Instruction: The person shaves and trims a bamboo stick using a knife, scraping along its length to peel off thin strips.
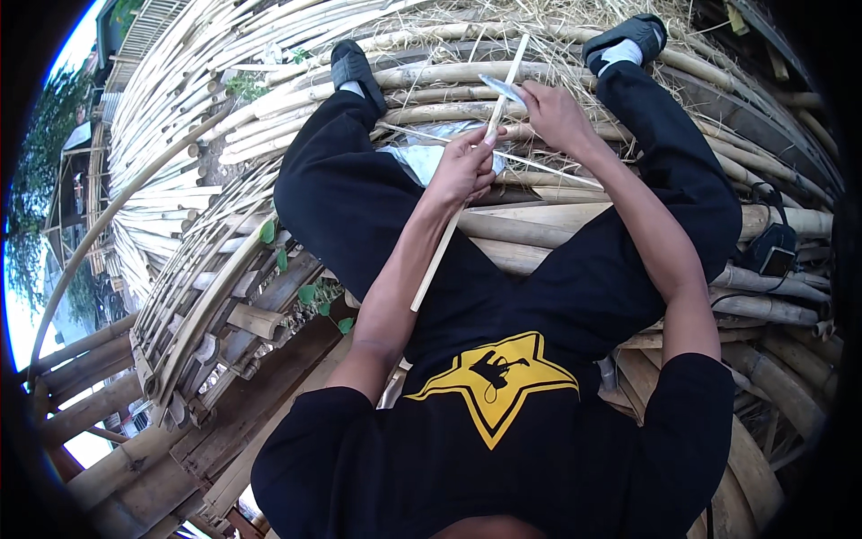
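My left hand (462,169) is closed around a long, pale bamboo strip (434,268), which slants from near my lap up past both hands. In my right hand (558,115) is a knife; its short grey blade (501,87) lies across the strip, a little beyond my left fingers. My right fingers hide the knife's handle. Below the hands, a thin pale strip (561,173) runs crosswise between my legs. Beside my left hand a crumpled, whitish sheet (420,162) lies on the bamboo.
Bamboo poles (449,74) lie beneath and around my legs, with straw-like shavings (561,18) at the far side. A small black device with a strap (772,250) rests at the right. Stacked bamboo pieces (256,319) and green leaves (307,295) are at the left.
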Demonstrator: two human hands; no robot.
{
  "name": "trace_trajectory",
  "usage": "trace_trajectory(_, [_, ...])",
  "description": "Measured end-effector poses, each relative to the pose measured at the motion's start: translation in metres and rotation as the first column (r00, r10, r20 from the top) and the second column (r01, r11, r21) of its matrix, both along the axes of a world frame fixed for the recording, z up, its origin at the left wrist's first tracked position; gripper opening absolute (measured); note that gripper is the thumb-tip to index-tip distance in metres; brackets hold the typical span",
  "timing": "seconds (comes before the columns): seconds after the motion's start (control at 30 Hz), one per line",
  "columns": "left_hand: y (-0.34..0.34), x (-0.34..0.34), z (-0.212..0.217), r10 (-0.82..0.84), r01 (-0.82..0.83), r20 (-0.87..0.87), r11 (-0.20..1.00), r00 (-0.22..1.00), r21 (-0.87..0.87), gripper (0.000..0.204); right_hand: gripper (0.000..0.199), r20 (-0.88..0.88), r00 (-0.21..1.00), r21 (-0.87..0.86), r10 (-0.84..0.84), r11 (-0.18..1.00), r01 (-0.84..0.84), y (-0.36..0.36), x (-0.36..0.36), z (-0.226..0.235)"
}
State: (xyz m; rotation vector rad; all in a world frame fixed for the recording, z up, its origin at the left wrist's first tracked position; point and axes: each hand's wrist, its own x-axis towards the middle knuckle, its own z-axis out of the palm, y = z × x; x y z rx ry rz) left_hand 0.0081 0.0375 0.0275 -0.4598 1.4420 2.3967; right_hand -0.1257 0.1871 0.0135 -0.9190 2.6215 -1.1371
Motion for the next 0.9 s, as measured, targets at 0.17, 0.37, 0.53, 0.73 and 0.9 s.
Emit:
trace_trajectory(0.17, [-0.003, 0.005, 0.000, -0.026, 0.025, 0.075, 1.000, 0.997, 0.015, 0.030, 0.025, -0.051, 0.997, 0.024, 0.062, 0.998, -0.061, -0.002, 0.020, -0.016])
trace_trajectory(0.37, [-0.002, 0.000, 0.000, 0.005, -0.006, 0.066, 1.000, 0.998, 0.001, 0.032, 0.026, -0.032, 0.999, 0.067, -0.025, 0.997, 0.027, -0.004, 0.017, -0.014])
trace_trajectory(0.53, [-0.003, -0.003, 0.004, -0.040, 0.040, 0.003, 0.999, 0.999, 0.023, 0.033, 0.027, -0.003, 0.995, 0.026, -0.099, 0.995, 0.099, 0.001, -0.004, -0.003])
trace_trajectory(0.73, [-0.001, 0.004, 0.002, -0.028, 0.027, 0.075, 1.000, 0.997, 0.009, 0.032, 0.027, -0.043, 0.998, -0.026, 0.035, 0.999, -0.036, -0.002, 0.012, -0.011])
trace_trajectory(0.9, [-0.007, 0.003, 0.008, -0.021, 0.023, 0.081, 1.000, 0.996, -0.021, 0.033, 0.024, -0.004, 1.000, -0.034, 0.006, 0.999, -0.006, -0.010, 0.031, -0.013])
